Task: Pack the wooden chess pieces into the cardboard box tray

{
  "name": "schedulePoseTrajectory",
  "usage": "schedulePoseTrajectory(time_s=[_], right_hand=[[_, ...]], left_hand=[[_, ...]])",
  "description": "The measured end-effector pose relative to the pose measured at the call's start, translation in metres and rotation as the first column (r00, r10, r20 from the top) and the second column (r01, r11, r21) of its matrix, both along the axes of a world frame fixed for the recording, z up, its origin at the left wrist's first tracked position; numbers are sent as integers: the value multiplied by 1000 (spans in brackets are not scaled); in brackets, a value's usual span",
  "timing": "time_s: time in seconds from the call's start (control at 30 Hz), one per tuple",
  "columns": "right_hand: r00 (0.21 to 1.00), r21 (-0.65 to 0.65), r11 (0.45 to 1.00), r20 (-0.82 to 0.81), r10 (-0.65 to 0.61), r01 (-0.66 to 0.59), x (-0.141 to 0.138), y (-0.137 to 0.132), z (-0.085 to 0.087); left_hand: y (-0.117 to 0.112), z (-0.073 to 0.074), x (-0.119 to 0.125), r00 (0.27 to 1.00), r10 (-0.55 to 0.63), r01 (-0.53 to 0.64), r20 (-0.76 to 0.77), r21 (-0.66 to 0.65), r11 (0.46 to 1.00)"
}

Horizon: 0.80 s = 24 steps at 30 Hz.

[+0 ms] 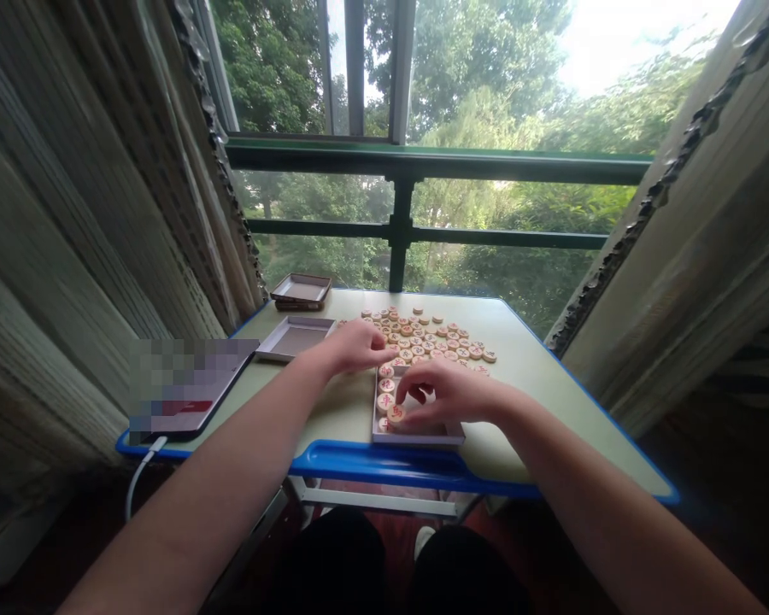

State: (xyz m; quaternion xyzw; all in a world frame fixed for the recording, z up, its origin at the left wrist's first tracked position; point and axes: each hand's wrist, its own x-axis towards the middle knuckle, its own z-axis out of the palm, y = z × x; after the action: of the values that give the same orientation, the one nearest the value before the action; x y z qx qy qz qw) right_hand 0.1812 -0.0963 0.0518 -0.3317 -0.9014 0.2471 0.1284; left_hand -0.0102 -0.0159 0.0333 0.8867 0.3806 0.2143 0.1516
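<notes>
Dark knees [410, 564] are seen under the table's [538, 384] near edge. Now the right hand [445, 395] is curled over the tray [423, 437] at that edge, fingertips pinched on a pale round disc [396, 413] marked in red, held low, likely for seating beside the row. The left hand [359, 346] is laid, fingers together, on the loose discs [429, 337] just beyond, within easy reach. Whether anything is gripped there cannot be told.
</notes>
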Motion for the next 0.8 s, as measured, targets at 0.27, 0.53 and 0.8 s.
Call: schedulePoseTrajectory(time_s=[0.27, 0.53, 0.8], right_hand=[[999, -48, 999, 24, 23, -22, -6, 2, -6], [1000, -106, 994, -1, 8, -8, -2, 0, -5], [1000, -65, 998, 19, -8, 9, -4, 1, -8]], left_hand=[[7, -4, 2, 999, 13, -16, -37, -76, 997], [8, -6, 1, 1000, 18, -18, -4, -86, 996], [6, -5, 0, 999, 38, -41, -38, -82, 996]])
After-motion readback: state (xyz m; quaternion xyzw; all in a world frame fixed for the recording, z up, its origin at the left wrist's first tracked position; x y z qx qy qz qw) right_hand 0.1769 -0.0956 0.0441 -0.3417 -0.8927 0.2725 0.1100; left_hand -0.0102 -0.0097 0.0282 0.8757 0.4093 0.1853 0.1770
